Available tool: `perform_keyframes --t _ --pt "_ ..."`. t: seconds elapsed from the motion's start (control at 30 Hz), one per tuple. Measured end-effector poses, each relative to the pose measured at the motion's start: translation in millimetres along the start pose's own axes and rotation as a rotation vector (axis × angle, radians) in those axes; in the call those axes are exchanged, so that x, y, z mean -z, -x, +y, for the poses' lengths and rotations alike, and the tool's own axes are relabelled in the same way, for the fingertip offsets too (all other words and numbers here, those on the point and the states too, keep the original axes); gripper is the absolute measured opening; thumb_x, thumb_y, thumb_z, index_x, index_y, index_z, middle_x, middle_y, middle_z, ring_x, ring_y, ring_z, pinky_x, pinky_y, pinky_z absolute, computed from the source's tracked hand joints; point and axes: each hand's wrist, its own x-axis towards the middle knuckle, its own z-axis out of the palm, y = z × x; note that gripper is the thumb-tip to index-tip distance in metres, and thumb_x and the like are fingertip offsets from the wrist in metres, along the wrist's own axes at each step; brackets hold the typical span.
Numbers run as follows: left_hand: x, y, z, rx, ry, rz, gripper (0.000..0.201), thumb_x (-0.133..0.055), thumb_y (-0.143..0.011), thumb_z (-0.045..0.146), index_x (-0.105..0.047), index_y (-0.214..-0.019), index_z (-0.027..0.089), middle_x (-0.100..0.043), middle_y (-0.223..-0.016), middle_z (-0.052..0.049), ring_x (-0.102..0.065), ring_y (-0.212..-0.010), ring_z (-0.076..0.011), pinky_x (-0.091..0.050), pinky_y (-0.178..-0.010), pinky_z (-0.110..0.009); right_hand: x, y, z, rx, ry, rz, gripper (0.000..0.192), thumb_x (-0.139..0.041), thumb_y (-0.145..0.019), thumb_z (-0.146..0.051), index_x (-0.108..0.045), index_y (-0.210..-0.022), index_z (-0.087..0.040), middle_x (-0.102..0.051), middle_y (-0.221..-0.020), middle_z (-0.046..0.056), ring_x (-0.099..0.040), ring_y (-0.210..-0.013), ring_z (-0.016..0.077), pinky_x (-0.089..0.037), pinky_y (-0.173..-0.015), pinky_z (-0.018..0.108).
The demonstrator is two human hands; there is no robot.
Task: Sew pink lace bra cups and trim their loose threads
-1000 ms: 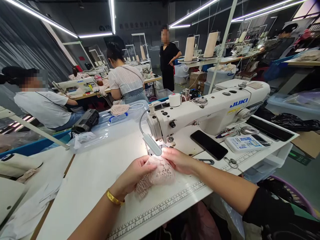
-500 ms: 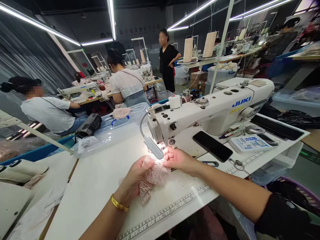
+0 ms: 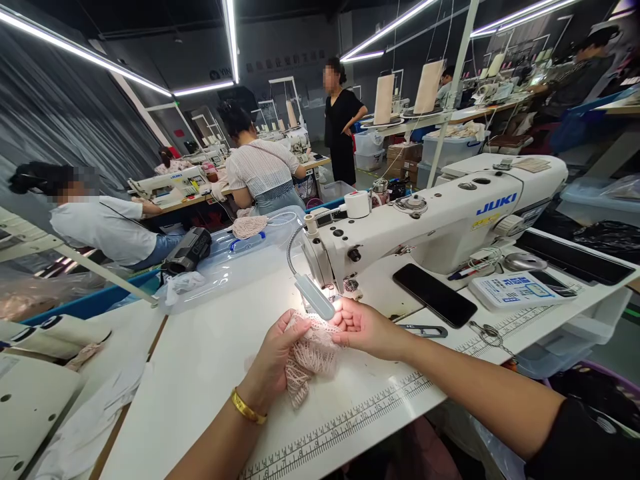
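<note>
A piece of pale pink lace fabric point(image 3: 314, 350) is stretched between my two hands, just in front of the sewing machine point(image 3: 415, 213). My left hand point(image 3: 277, 357) pinches its left side, thumb on top, and the lower end hangs down onto the table beside it. On the right, my right hand point(image 3: 363, 327) grips the upper edge between thumb and fingers. A grey lamp head point(image 3: 315, 298) on a bendy neck shines on the lace and covers part of its top edge. The needle area lies behind the lamp, mostly hidden.
A black phone point(image 3: 435, 295), thread snips point(image 3: 423, 331) and a white-blue box point(image 3: 513, 290) lie right of my right hand. A printed ruler point(image 3: 345, 433) runs along the table's front edge. Clear plastic bins point(image 3: 225, 280) stand at the back left. Several people work beyond.
The view has shifted slightly, so the scene sits further right and lower. Both hands keep hold of the lace, which appears turned a little with its upper edge more exposed.
</note>
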Motion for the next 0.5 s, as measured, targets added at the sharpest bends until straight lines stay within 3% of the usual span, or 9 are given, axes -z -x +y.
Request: perform_keyframes --t 0.33,0.4,0.5 --pt "0.0 0 -3 0.006 -0.024 -0.019 0.036 -0.086 -0.075 0.036 -0.055 -0.082 0.019 -0.064 -0.073 0.002 -0.06 -0.062 -0.0126 -0.052 -0.059 -0.024 -2 1 -4 -0.007 -0.046 -0.004 0.027 -0.074 -0.084 -0.022 -0.055 -0.103 -0.021 -0.063 -0.095 -0.001 -0.061 -0.084 0.0141 -0.048 -0.077 0.029" --pt "4.3 1 4 -0.006 -0.141 -0.044 0.037 -0.083 -0.078 0.044 -0.055 -0.083 0.02 -0.063 -0.073 0.002 -0.059 -0.062 -0.0128 -0.05 -0.059 -0.024 -2 1 -6 -0.034 -0.037 -0.002 0.027 -0.073 -0.085 -0.023 -0.055 -0.105 -0.021 -0.063 -0.096 0.0 -0.061 -0.085 0.0152 -0.048 -0.077 0.03" --pt "20.9 3 26 -0.132 -0.52 -0.003 0.036 -0.072 -0.085 0.053 -0.061 -0.099 0.022 -0.069 -0.088 -0.002 -0.063 -0.073 -0.0166 -0.049 -0.064 -0.026 -2 4 -9 -0.071 0.089 0.036 0.024 -0.067 -0.086 -0.021 -0.056 -0.107 -0.022 -0.06 -0.092 -0.002 -0.058 -0.078 0.0144 -0.046 -0.07 0.027"
